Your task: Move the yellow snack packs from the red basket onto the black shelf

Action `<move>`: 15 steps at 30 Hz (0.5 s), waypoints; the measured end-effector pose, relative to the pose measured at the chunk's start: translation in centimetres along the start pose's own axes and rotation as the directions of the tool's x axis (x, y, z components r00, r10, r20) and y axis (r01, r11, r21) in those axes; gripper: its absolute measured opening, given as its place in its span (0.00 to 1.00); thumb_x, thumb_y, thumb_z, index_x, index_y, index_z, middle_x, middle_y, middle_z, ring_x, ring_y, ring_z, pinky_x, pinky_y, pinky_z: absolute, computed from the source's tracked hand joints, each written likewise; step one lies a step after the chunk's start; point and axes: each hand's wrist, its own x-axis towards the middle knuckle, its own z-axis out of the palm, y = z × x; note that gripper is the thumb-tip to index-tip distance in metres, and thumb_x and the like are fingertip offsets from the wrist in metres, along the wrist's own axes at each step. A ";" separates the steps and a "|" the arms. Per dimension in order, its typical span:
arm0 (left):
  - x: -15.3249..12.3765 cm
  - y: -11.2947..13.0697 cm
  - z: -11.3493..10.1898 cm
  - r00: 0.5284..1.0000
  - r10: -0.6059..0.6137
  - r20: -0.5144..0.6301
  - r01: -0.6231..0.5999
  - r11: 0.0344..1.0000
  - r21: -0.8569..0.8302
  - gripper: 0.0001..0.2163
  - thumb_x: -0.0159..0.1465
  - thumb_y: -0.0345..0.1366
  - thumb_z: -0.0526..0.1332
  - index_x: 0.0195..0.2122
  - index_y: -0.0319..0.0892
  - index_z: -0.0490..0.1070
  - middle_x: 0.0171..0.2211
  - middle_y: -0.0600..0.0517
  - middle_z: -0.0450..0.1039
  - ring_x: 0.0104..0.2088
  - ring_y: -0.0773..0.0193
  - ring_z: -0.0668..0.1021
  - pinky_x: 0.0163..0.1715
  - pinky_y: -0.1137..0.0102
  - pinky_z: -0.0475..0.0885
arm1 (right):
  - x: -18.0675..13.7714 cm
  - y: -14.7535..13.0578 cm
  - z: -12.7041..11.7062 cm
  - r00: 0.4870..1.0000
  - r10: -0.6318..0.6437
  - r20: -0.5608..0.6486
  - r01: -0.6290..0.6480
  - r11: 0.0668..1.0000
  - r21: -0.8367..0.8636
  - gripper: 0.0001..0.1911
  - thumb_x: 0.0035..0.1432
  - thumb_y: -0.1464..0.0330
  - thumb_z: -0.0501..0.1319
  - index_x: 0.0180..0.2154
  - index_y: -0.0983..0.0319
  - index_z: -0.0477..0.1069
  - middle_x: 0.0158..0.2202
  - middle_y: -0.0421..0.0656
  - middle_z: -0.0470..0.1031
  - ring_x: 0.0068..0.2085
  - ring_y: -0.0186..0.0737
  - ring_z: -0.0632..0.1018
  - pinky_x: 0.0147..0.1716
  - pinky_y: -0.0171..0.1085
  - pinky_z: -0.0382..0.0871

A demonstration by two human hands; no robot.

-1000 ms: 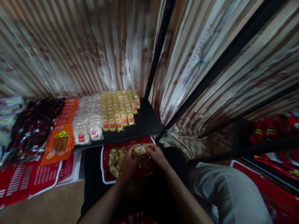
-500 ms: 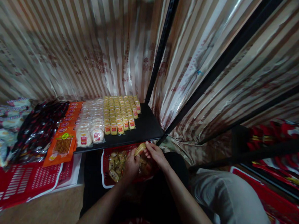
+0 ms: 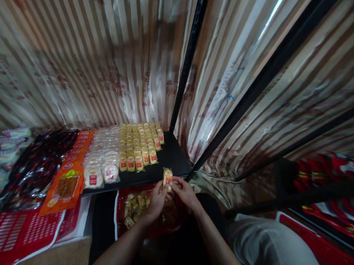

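Observation:
A small yellow snack pack (image 3: 167, 175) with a red and white label stands upright between my two hands, just off the front edge of the black shelf (image 3: 175, 156). My left hand (image 3: 157, 200) is closed on its lower left side. The fingers of my right hand (image 3: 183, 191) pinch it from the right. Below them, a red basket (image 3: 116, 214) with a white rim holds several more yellow packs (image 3: 136, 204), partly hidden by my hands and forearms. On the shelf, matching yellow packs (image 3: 139, 162) stand in tight rows with labels facing me.
Left of the rows lie clear packs of round white snacks (image 3: 93, 177), orange packets (image 3: 65, 184) and dark shiny packets (image 3: 36, 167). Another red basket (image 3: 28, 231) sits at lower left. Black poles (image 3: 191, 60) cross before a striped curtain. A person's grey-clad knee (image 3: 268, 242) is at right.
The yellow pack has turned from tilted to upright, its label now facing me. Both hands have come closer together around it. My view has shifted, so the shelf appears lower.

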 end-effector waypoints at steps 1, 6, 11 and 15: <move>0.4 0.1 0.2 1.000 0.000 0.001 0.000 1.000 -0.016 0.22 0.57 0.51 0.55 0.44 0.39 0.68 0.21 0.56 0.68 0.20 0.71 0.70 0.21 0.77 0.64 | 0.3 -0.1 0.0 1.000 0.000 -0.010 0.001 1.000 0.016 0.21 0.42 0.56 0.65 0.37 0.62 0.71 0.28 0.41 0.75 0.28 0.35 0.75 0.30 0.34 0.69; 2.5 0.4 1.3 0.999 -0.011 -0.051 0.013 0.999 0.030 0.20 0.60 0.46 0.53 0.49 0.41 0.65 0.28 0.53 0.71 0.23 0.70 0.72 0.23 0.76 0.66 | 2.2 -1.4 -0.4 0.995 -0.012 -0.103 0.017 0.998 0.054 0.20 0.38 0.59 0.67 0.35 0.62 0.71 0.29 0.42 0.75 0.29 0.37 0.75 0.32 0.36 0.70; 3.4 1.3 2.5 0.952 0.116 -0.282 -0.030 0.956 0.293 0.17 0.59 0.33 0.52 0.50 0.39 0.64 0.45 0.46 0.69 0.39 0.65 0.75 0.43 0.69 0.70 | 5.6 -1.9 -1.2 0.964 -0.138 -0.225 0.126 0.990 -0.070 0.18 0.40 0.62 0.65 0.36 0.61 0.70 0.30 0.42 0.73 0.31 0.37 0.74 0.35 0.37 0.71; 4.2 2.2 3.6 0.945 0.223 -0.238 -0.130 0.926 0.354 0.16 0.60 0.31 0.50 0.48 0.40 0.66 0.52 0.45 0.65 0.52 0.62 0.70 0.54 0.67 0.63 | 9.0 -1.9 -1.6 0.942 -0.213 -0.259 0.170 0.969 -0.177 0.16 0.46 0.64 0.61 0.39 0.61 0.69 0.32 0.42 0.74 0.32 0.37 0.75 0.36 0.37 0.72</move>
